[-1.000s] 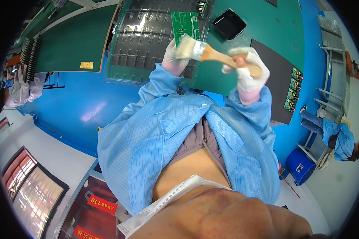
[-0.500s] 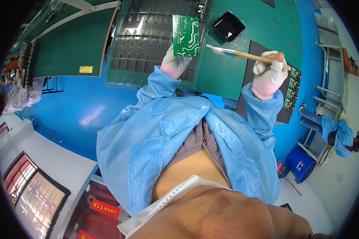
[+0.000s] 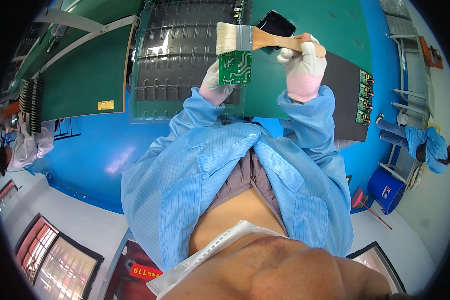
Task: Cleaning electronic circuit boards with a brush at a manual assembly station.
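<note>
A green circuit board (image 3: 236, 70), its side with pale traces showing, is gripped at its left edge by my gloved left hand (image 3: 216, 82). My right hand (image 3: 305, 62), in a white and pink glove, is closed round the wooden handle of a flat paintbrush (image 3: 270, 39). The pale bristles point left and cover the upper part of the board in this view; whether they touch it I cannot tell. Behind the brush handle stands a black square dish (image 3: 275, 22), partly hidden.
Under and beyond my left hand lies a clear compartment tray (image 3: 165, 75) on the green table (image 3: 265, 95). Several populated circuit boards (image 3: 365, 97) line the edge of a dark mat (image 3: 342, 75) at right. A person (image 3: 420, 142) is at the far right, near a blue bin (image 3: 386, 190).
My right hand has moved left with the paintbrush, and the brush has turned its broad face into view, now over the board's upper part. The board has shifted slightly nearer me.
</note>
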### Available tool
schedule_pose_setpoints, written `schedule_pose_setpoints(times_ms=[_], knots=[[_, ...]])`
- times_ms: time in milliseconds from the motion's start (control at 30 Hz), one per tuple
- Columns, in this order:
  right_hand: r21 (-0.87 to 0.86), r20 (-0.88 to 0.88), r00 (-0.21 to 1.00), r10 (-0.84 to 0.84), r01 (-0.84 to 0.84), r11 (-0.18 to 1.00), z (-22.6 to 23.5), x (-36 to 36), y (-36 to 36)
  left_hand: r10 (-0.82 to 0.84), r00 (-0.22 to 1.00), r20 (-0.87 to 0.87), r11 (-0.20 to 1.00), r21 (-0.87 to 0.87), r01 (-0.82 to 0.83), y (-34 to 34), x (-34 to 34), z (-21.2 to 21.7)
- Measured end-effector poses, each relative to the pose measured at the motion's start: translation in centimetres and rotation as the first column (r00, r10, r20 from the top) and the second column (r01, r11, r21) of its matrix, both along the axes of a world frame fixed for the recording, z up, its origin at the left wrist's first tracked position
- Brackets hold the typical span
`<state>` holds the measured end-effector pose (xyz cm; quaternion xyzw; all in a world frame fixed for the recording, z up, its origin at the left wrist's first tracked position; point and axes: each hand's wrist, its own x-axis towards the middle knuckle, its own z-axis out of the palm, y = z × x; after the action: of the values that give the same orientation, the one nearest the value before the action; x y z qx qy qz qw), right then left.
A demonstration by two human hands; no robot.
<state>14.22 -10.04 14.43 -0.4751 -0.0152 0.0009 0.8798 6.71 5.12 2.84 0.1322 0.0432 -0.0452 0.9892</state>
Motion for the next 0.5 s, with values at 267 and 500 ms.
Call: schedule_pose_setpoints(times_ms=[267, 500], knots=[[-0.213, 0.110, 0.981, -0.158, 0.178, 0.961, -1.2, -0.1, -4.9, 0.068, 0.997, 0.038, 0.998, -0.010, -0.068, 0.7, -0.5, 0.9], [-0.028, 0.188, 0.981, 0.049, -0.045, 0.999, 0.7, -0.6, -4.4, 0.077, 0.997, 0.030, 0.997, -0.009, -0.077, 0.5, -0.2, 0.9]])
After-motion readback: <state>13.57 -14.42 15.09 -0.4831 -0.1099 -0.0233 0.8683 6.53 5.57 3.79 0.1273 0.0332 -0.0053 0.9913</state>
